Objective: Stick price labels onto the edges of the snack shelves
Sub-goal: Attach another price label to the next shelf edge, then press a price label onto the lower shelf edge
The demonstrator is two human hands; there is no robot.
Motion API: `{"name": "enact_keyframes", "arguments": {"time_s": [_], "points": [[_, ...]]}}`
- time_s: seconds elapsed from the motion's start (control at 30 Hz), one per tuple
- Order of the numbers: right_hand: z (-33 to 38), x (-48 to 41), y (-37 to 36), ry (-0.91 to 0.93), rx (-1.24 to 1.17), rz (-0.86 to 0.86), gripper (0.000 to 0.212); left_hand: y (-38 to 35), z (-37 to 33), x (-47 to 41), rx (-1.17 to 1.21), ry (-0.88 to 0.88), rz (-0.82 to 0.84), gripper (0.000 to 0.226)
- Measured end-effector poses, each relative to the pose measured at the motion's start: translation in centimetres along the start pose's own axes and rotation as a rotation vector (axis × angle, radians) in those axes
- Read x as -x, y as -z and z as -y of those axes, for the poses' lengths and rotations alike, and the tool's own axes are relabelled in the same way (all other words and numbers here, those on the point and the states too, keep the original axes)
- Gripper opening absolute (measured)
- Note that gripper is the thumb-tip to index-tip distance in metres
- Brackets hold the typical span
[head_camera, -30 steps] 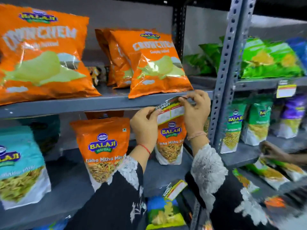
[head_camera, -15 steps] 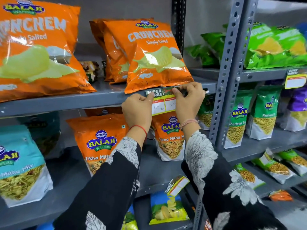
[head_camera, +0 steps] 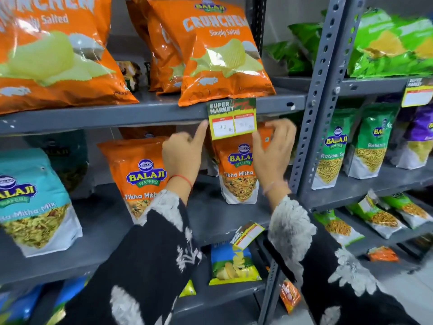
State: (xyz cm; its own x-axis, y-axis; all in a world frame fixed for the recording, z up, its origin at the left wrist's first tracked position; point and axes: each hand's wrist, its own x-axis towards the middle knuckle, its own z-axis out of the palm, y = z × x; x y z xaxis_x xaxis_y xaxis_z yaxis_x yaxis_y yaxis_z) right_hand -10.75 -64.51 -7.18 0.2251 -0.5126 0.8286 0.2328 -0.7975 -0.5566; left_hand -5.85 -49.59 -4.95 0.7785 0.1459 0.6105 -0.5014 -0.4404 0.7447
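Observation:
A green and yellow price label [head_camera: 232, 118] marked "SUPER MARKET" hangs flat on the front edge of the grey upper shelf [head_camera: 117, 118], under an orange Crunchem chips bag [head_camera: 222, 55]. My left hand [head_camera: 185, 151] is just below and left of the label. Its index finger points up and touches the shelf edge at the label's lower left corner, and the other fingers are curled. My right hand [head_camera: 273, 146] hovers at the label's lower right corner with loose fingers and holds nothing. Neither hand grips the label.
A perforated grey upright post [head_camera: 321, 102] stands right of my hands. Orange Balaji pouches [head_camera: 145, 174] stand on the shelf below. A second label [head_camera: 247, 234] sits on the lower shelf edge, and a third label [head_camera: 418, 95] on the right-hand rack. Green snack bags [head_camera: 386, 43] fill that rack.
The label was held curled in both hands, then pressed against the shelf edge. Now it stays there flat, and both hands have dropped below it and let go.

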Motion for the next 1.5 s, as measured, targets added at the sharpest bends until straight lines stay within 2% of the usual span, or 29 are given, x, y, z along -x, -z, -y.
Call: {"name": "enact_keyframes", "arguments": {"time_s": [0.1,0.17,0.23,0.33,0.5,0.53,0.63,0.73,0.77,0.83,0.97,1.13,1.37,1.47,1.5], "points": [[-5.7,6.7,1.2,-0.008,0.140,0.308,0.017,-0.2,6.0,4.7,0.087,0.122,0.127,0.059],[-9.2,10.3,2.0,-0.115,0.207,0.527,0.020,-1.3,10.5,8.9,0.128,0.297,0.248,0.049],[-11.2,12.8,2.8,-0.240,0.222,0.683,0.021,-2.6,14.1,12.7,0.175,0.552,0.355,0.039],[-12.9,14.6,3.0,-0.329,0.199,0.778,0.024,-5.1,17.5,17.5,0.339,0.949,0.474,0.031],[-14.3,15.7,2.0,-0.295,0.227,0.844,0.027,-8.5,18.3,20.5,0.476,1.159,0.523,0.010],[-14.5,15.9,1.7,-0.284,0.235,0.829,0.027,-9.3,18.2,20.5,0.527,1.187,0.533,0.015],[-15.2,16.2,0.6,-0.230,0.256,0.804,0.030,-11.5,18.0,20.4,0.557,1.155,0.589,0.039],[-15.3,16.3,-0.5,-0.211,0.338,0.835,0.016,-13.2,17.8,20.3,0.447,1.056,0.486,0.021],[-15.3,16.5,-0.5,-0.203,0.374,0.827,0.009,-13.3,17.5,20.2,0.310,0.982,0.472,0.014],[-15.1,17.4,0.0,-0.205,0.396,0.756,0.009,-12.8,16.9,20.4,0.057,0.804,0.455,0.014],[-14.7,20.1,2.8,-0.409,0.210,0.586,0.010,-10.1,16.9,21.8,0.048,0.590,0.408,0.009],[-14.8,19.7,1.6,-0.628,0.078,0.520,0.006,-10.2,16.7,20.7,0.082,0.587,0.371,0.012],[-15.8,19.5,-1.1,-0.692,0.224,0.624,0.005,-10.5,16.1,18.8,-0.076,0.557,0.382,0.021],[-15.4,19.7,-1.7,-0.758,0.205,0.549,0.006,-10.9,16.3,18.1,-0.120,0.602,0.404,0.021],[-15.4,19.7,-1.8,-0.795,0.166,0.487,0.016,-11.1,16.3,17.9,-0.131,0.614,0.405,0.020]]}}
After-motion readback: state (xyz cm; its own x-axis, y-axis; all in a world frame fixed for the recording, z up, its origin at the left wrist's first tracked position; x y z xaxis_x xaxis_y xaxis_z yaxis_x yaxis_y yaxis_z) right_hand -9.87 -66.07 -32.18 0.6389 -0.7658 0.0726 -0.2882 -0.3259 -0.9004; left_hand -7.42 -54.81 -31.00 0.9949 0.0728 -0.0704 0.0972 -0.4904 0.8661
